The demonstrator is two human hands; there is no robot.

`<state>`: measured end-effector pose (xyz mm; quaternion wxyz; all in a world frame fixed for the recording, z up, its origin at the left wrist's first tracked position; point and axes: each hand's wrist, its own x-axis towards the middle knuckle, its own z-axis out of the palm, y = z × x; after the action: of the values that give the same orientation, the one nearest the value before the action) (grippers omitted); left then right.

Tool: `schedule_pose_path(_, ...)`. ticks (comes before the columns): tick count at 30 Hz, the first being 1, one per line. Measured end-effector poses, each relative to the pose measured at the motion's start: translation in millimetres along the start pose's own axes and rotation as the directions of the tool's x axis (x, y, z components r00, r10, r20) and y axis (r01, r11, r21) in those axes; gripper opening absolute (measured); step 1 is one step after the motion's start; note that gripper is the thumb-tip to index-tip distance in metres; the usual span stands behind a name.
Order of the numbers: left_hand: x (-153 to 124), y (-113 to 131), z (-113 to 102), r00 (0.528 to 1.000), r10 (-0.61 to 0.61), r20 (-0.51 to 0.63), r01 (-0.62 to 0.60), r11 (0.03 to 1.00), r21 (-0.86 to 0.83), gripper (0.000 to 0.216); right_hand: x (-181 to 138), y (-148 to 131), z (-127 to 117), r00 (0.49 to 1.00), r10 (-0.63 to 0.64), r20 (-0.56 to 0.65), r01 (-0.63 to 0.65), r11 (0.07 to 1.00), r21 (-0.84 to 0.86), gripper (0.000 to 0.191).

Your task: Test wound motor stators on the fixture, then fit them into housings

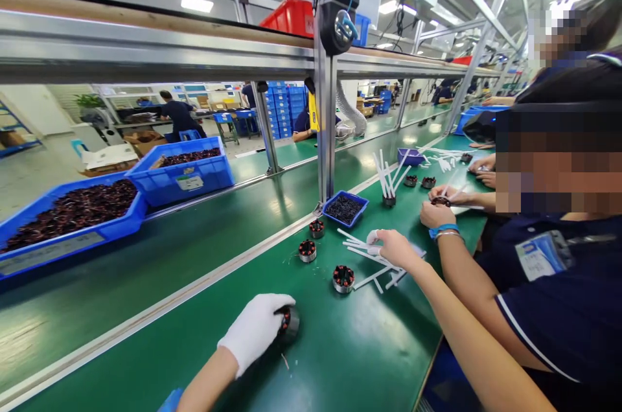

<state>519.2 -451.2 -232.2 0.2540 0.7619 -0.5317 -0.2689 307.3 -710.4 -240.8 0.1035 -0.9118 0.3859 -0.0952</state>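
Observation:
My left hand (255,329), in a white glove, is closed over a round metal stator with red and dark windings (290,323) that sits on the green table near the front edge. My bare right hand (394,247) reaches out to a loose pile of thin white tubes (370,268). Its fingers are pinched on the end of one tube. Three more stators (343,278) (307,250) (317,228) stand on the mat between my hands.
A small blue tray of dark parts (345,208) sits beyond the stators. Across the green conveyor belt (160,250) stand two large blue bins of wound parts (72,214). A co-worker's hands (436,212) work close on my right, and a metal post (325,107) rises ahead.

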Motion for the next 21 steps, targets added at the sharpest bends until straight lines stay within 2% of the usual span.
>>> schedule_pose_path(1, -4, -1, -2, 1.000, -0.028, -0.005, 0.027, 0.983, -0.183, 0.038, 1, 1, 3, 0.999, -0.038, -0.018, 0.039, 0.997, 0.068, 0.016)
schedule_pose_path(3, -11, -2, -3, 0.997, -0.081, 0.015, 0.076, 0.837, -0.542, 0.042, 9, 7, 6, 0.998, -0.018, -0.068, 0.031, 0.982, 0.184, 0.014)
schedule_pose_path(5, -20, -1, 1, 0.992, -0.118, 0.050, 0.114, 0.629, -0.769, 0.047, 24, 16, 2, 0.971, 0.181, -0.155, -0.142, 0.962, 0.233, 0.018)
schedule_pose_path(7, -27, 3, 8, 0.983, -0.165, 0.077, 0.148, 0.477, -0.866, 0.046, 39, 19, -10, 0.864, 0.424, -0.273, -0.349, 0.893, 0.284, 0.022)
schedule_pose_path(8, -31, 5, 11, 0.979, -0.180, 0.092, 0.161, 0.423, -0.892, 0.044, 45, 16, -18, 0.812, 0.484, -0.327, -0.381, 0.863, 0.331, 0.024)
schedule_pose_path(9, -34, 7, 14, 0.976, -0.187, 0.111, 0.175, 0.374, -0.911, 0.044, 47, 8, -25, 0.795, 0.485, -0.364, -0.341, 0.854, 0.393, 0.025)
schedule_pose_path(10, -37, 9, 16, 0.973, -0.188, 0.131, 0.188, 0.329, -0.926, 0.045, 45, -4, -30, 0.812, 0.433, -0.391, -0.235, 0.856, 0.461, 0.026)
schedule_pose_path(11, -39, 10, 17, 0.971, -0.184, 0.151, 0.200, 0.288, -0.936, 0.047, 38, -21, -32, 0.853, 0.328, -0.406, -0.083, 0.853, 0.515, 0.026)
schedule_pose_path(13, -42, 11, 19, 0.969, -0.177, 0.173, 0.211, 0.227, -0.951, 0.049, 13, -62, -31, 0.919, 0.011, -0.395, 0.229, 0.799, 0.556, 0.024)
schedule_pose_path(15, -44, 9, 19, 0.968, -0.177, 0.175, 0.209, 0.192, -0.959, 0.051, -20, -101, -23, 0.912, -0.295, -0.285, 0.407, 0.740, 0.536, 0.021)
schedule_pose_path(16, -44, 8, 19, 0.969, -0.175, 0.174, 0.206, 0.182, -0.962, 0.052, -35, -116, -19, 0.893, -0.390, -0.226, 0.448, 0.707, 0.547, 0.021)
schedule_pose_path(18, -44, 4, 20, 0.970, -0.173, 0.173, 0.202, 0.164, -0.966, 0.053, -58, -134, -11, 0.857, -0.497, -0.137, 0.469, 0.642, 0.607, 0.023)
schedule_pose_path(21, -41, -1, 24, 0.974, -0.158, 0.163, 0.185, 0.135, -0.973, 0.055, -68, -141, 0, 0.845, -0.531, -0.067, 0.412, 0.565, 0.715, 0.023)
